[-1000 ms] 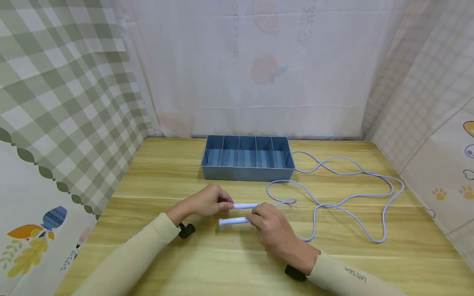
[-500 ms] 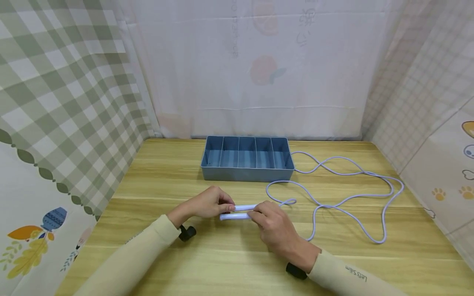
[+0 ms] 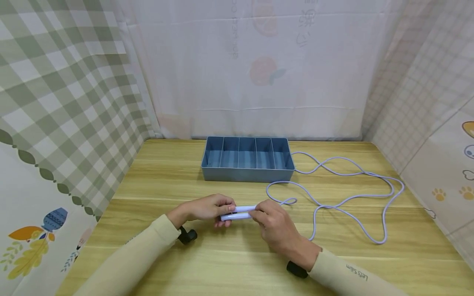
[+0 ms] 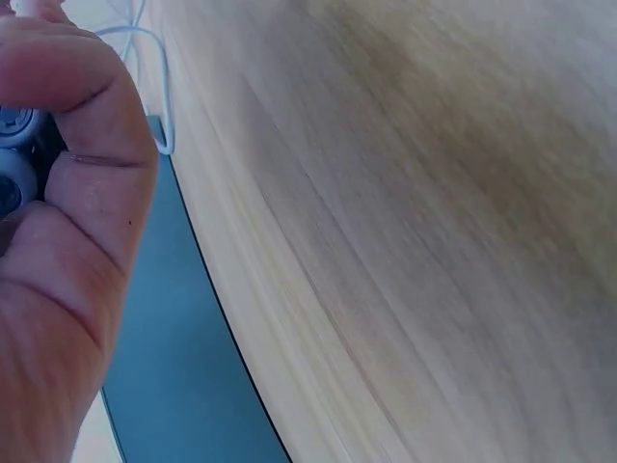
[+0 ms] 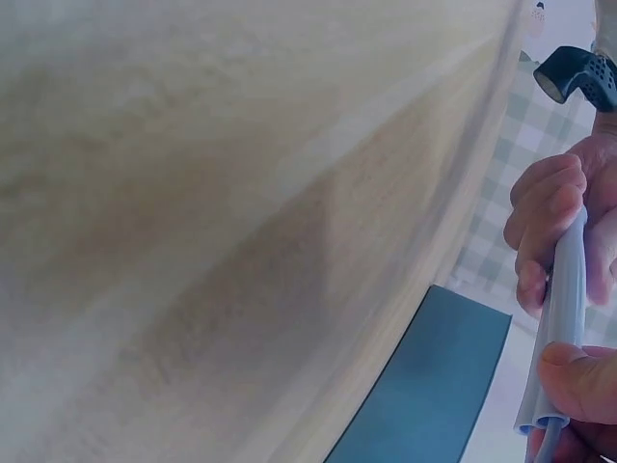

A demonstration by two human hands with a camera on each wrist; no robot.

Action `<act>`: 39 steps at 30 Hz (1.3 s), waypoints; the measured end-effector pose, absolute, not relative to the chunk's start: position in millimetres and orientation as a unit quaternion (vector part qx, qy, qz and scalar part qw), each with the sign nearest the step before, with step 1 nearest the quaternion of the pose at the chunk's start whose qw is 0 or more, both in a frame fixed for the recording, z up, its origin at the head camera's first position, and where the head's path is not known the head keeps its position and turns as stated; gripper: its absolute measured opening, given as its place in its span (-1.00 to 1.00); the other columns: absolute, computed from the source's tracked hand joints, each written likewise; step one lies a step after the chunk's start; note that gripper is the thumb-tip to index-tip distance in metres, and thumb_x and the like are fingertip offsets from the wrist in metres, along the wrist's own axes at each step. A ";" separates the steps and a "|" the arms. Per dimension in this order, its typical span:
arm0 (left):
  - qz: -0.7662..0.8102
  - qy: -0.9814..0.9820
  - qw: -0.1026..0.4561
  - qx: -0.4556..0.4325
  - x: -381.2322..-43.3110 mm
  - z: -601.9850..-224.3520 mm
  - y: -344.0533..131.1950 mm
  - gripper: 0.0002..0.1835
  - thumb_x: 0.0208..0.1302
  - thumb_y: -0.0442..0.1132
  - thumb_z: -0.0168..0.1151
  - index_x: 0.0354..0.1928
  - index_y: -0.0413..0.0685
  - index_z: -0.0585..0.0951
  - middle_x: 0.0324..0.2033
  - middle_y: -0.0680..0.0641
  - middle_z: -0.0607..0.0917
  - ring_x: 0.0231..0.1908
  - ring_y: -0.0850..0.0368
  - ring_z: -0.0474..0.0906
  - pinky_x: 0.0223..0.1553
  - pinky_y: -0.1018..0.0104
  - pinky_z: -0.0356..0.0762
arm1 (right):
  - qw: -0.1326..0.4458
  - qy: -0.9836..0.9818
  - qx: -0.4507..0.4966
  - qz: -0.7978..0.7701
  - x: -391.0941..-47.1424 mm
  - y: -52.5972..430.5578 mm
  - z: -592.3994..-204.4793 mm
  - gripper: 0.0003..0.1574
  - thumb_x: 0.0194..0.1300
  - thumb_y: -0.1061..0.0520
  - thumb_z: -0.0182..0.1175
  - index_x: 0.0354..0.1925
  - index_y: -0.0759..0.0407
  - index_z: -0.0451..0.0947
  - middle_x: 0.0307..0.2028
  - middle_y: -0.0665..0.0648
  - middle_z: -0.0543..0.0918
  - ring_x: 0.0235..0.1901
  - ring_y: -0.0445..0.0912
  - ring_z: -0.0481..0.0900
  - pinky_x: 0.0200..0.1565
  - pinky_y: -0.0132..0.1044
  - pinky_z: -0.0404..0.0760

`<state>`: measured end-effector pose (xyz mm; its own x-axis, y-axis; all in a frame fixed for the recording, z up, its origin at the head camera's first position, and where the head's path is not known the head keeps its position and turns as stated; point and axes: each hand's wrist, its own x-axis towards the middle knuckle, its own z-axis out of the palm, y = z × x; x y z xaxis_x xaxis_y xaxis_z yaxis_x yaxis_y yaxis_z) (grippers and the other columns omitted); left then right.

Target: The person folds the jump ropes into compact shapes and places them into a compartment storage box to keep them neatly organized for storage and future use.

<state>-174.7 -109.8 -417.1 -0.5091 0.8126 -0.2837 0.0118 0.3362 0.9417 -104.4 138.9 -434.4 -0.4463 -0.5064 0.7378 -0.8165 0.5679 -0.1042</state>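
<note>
Two glossy lavender jump rope handles (image 3: 243, 216) lie side by side between the hands, pointing left to right above the table. My left hand (image 3: 207, 208) holds their left ends, thumb over the far handle and fingertips showing below the near one. In the left wrist view, both round handle ends (image 4: 13, 125) sit within the curled fingers. My right hand (image 3: 275, 228) grips the right ends; its thumb presses on a handle in the right wrist view, where the rope (image 5: 548, 442) leaves the handle end. The right fingers are partly hidden.
The lavender jump rope cord (image 3: 357, 196) lies in loose, crossing loops over the right of the wooden table (image 3: 155, 172). A blue-grey box with several compartments (image 3: 247, 174) stands at the back middle, touching or near the cord. Curtains (image 3: 240, 98) hang behind and at both sides.
The near handle has moved up against the far one. My left fingers have come round beneath it, so the left hand now holds both handles. The box and loose cord have stayed put.
</note>
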 end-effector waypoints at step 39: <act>0.488 0.717 0.396 0.301 -180.8 -404.6 -135.8 -0.68 0.58 -0.29 0.07 -0.11 -0.55 0.55 -0.56 0.02 0.51 -0.63 0.23 0.26 -0.63 0.47 0.14 | 0.017 -0.874 0.302 0.379 -129.2 211.1 -403.9 -0.87 0.38 0.29 0.32 -0.29 0.07 0.71 -0.38 -0.04 0.68 -0.50 -0.33 0.41 -0.50 -0.40 0.47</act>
